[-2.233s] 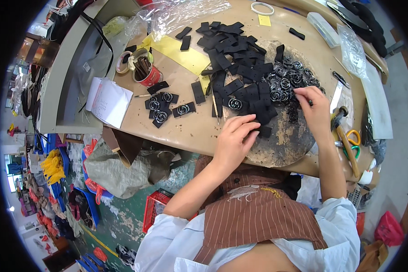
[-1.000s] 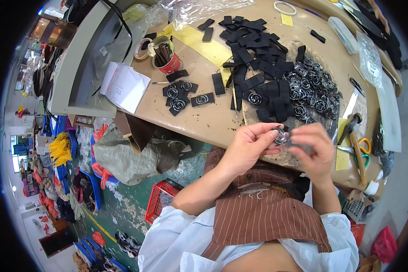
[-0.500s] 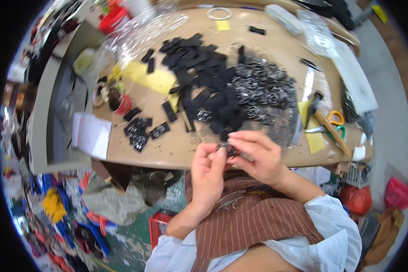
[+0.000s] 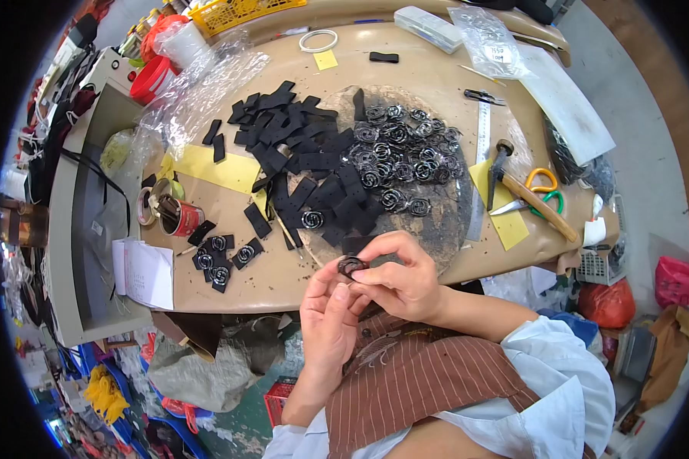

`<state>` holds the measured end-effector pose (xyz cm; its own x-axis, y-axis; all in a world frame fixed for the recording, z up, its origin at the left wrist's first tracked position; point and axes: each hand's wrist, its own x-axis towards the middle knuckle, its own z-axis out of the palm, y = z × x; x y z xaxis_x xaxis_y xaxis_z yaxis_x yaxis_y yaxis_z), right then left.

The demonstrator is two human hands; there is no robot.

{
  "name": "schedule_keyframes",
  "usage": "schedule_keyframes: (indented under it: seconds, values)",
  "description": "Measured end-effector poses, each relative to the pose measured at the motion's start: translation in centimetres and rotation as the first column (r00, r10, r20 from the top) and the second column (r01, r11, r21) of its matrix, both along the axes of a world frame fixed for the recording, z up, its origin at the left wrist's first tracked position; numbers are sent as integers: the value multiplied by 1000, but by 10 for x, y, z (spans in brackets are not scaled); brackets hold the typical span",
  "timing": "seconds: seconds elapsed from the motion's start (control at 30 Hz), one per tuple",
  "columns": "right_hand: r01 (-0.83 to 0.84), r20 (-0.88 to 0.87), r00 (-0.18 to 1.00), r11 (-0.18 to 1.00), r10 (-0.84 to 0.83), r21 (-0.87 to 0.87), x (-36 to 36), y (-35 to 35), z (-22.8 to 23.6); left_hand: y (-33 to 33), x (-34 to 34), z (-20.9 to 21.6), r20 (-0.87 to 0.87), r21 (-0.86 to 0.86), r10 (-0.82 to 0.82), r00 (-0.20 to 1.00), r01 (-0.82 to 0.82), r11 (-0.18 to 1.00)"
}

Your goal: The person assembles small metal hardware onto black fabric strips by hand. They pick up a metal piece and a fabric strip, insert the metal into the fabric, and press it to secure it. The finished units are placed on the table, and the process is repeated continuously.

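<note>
A round, dark swirl-shaped metal ornament [image 4: 350, 265] is held up at the table's near edge. My right hand [image 4: 406, 281] pinches its right side between thumb and fingers. My left hand [image 4: 329, 317] has its fingertips closed against the left side. Just beyond my hands lie a heap of black fabric strips [image 4: 314, 161] and, to its right, a pile of similar swirl ornaments [image 4: 398, 145] on a worn round board [image 4: 444, 229]. One loose swirl ornament [image 4: 312, 219] rests on the strips. To the left, several black strips bearing swirl ornaments [image 4: 220, 274] lie grouped together.
A hammer [image 4: 540, 199], orange-and-green-handled scissors [image 4: 536, 195], pliers [image 4: 483, 97] and a steel ruler [image 4: 482, 145] lie on the right. On the left are a red tin of tools [image 4: 182, 219], a paper pad [image 4: 147, 279] and clear plastic wrap [image 4: 199, 88].
The view has shifted, so the tabletop shows at a different angle. My hands have turned the ornament, and its round swirl face now shows more plainly. Both hands still grip it.
</note>
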<state>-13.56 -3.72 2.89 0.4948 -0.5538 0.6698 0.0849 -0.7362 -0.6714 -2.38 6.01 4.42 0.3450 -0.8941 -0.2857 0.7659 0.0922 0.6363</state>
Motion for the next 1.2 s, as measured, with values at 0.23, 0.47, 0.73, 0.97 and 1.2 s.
schedule_keyframes:
  seconds: [0.23,0.47,0.73,0.97,1.2]
  values:
    - [-235,-173,954,970,244,69,-7,-8,23,10,19,-12,250,0,-47,967,48,999]
    - [-578,-266,650,691,711,435,-17,-31,40,25,32,2,344,133,-375,861,351,927]
    - [-654,-265,545,601,796,460,-21,-18,34,37,28,-7,288,190,-534,795,499,845]
    - [-576,-288,612,664,737,477,-31,-17,26,23,21,-10,376,239,-567,733,515,823]
    - [-417,-87,797,649,597,636,-56,-28,24,-23,42,2,909,254,-352,225,371,893]
